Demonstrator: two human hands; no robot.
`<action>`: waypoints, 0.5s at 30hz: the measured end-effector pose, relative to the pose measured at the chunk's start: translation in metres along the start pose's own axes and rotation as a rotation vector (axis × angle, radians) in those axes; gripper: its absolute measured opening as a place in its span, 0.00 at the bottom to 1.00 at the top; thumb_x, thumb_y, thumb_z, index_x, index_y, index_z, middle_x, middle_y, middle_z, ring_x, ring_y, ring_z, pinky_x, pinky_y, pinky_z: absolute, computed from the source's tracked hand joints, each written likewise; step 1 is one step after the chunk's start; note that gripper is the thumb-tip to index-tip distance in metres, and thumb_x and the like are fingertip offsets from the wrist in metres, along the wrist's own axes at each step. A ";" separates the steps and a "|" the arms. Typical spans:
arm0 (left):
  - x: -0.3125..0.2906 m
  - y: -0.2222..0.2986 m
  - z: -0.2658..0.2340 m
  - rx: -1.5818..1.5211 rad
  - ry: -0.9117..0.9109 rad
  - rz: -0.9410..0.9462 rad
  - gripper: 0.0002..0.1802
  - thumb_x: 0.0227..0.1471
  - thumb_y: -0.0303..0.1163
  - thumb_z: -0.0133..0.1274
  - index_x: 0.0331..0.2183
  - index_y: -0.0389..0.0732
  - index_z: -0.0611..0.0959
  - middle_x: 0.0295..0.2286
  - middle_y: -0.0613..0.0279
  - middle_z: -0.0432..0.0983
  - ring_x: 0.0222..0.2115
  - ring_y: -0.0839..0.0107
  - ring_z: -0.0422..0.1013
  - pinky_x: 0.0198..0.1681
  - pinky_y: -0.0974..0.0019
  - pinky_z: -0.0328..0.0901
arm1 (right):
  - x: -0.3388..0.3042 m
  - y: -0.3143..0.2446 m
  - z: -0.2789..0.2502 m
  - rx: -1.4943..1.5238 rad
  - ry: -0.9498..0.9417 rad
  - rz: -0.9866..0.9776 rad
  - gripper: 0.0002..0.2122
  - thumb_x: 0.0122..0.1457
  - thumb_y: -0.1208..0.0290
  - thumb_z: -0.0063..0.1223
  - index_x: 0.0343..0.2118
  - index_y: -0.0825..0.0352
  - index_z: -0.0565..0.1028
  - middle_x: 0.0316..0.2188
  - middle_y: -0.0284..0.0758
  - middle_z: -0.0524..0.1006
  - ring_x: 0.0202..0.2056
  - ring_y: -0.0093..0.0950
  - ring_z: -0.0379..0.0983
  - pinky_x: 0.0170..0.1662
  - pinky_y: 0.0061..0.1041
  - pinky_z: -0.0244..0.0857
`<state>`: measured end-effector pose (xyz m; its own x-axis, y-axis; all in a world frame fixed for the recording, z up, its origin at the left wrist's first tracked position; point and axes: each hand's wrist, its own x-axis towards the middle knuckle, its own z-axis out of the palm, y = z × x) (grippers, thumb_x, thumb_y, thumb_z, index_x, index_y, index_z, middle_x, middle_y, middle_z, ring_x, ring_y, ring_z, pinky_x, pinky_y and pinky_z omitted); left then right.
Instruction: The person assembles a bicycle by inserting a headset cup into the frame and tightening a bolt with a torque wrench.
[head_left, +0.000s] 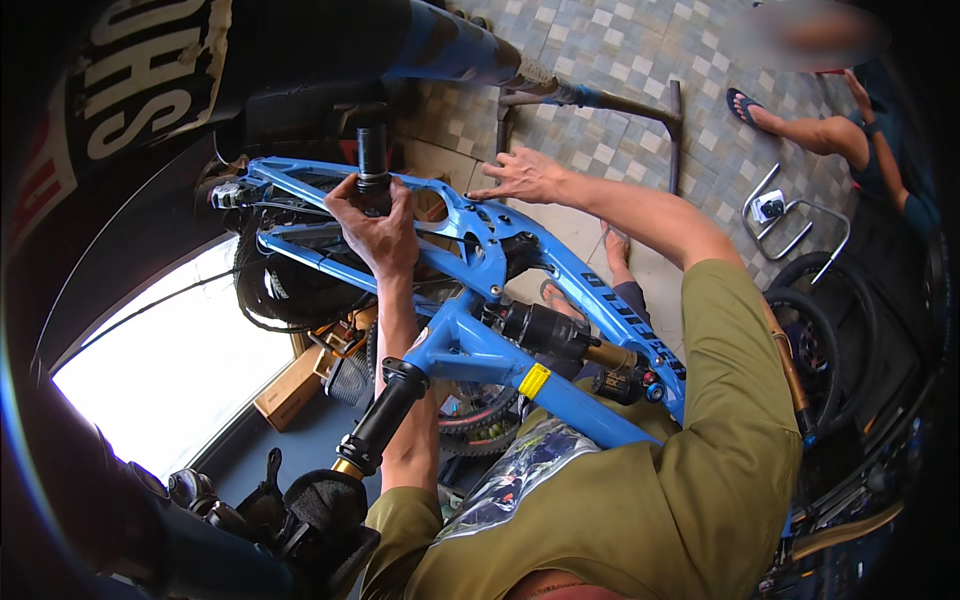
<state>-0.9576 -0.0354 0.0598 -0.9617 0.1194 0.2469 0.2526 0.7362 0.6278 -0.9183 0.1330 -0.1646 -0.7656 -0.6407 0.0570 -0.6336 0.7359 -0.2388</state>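
While the left hand [380, 240] has its fingers curled around the lower end of a dark, glossy cylinder [372, 152] over the rear part of a glossy blue tubular bicycle frame [480, 350], the right hand [525, 178] holds its fingers loosely spread and seemingly empty, the forefinger stretched to the frame's far edge, apparently touching it. The frame lies across the space before the person's chest. Within it, a black cylindrical shock absorber [545, 328] is already mounted; the work looks partway along, though how much is left cannot be told.
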 end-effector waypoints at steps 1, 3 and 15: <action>0.000 -0.005 0.001 -0.013 0.008 0.019 0.27 0.50 0.32 0.66 0.48 0.38 0.70 0.34 0.61 0.73 0.33 0.74 0.72 0.37 0.69 0.68 | 0.001 0.001 0.001 -0.029 0.000 -0.016 0.31 0.67 0.72 0.38 0.66 0.25 0.54 0.49 0.32 0.67 0.45 0.29 0.72 0.42 0.29 0.67; -0.001 -0.003 0.001 -0.013 0.007 0.000 0.27 0.50 0.32 0.66 0.48 0.38 0.70 0.34 0.61 0.73 0.33 0.73 0.72 0.38 0.68 0.68 | 0.004 0.003 -0.002 -0.054 -0.004 -0.051 0.29 0.67 0.71 0.39 0.66 0.27 0.56 0.49 0.32 0.67 0.46 0.28 0.71 0.42 0.28 0.67; 0.000 0.002 0.000 0.000 -0.003 -0.013 0.26 0.49 0.33 0.66 0.46 0.38 0.71 0.33 0.60 0.74 0.33 0.71 0.73 0.42 0.64 0.69 | 0.019 0.012 -0.004 0.950 -0.004 0.202 0.28 0.49 0.80 0.48 0.55 0.46 0.74 0.52 0.40 0.65 0.56 0.42 0.67 0.55 0.39 0.67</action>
<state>-0.9567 -0.0340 0.0610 -0.9651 0.1123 0.2366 0.2405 0.7376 0.6310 -0.9408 0.1307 -0.1622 -0.8487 -0.5236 -0.0740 -0.1350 0.3498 -0.9270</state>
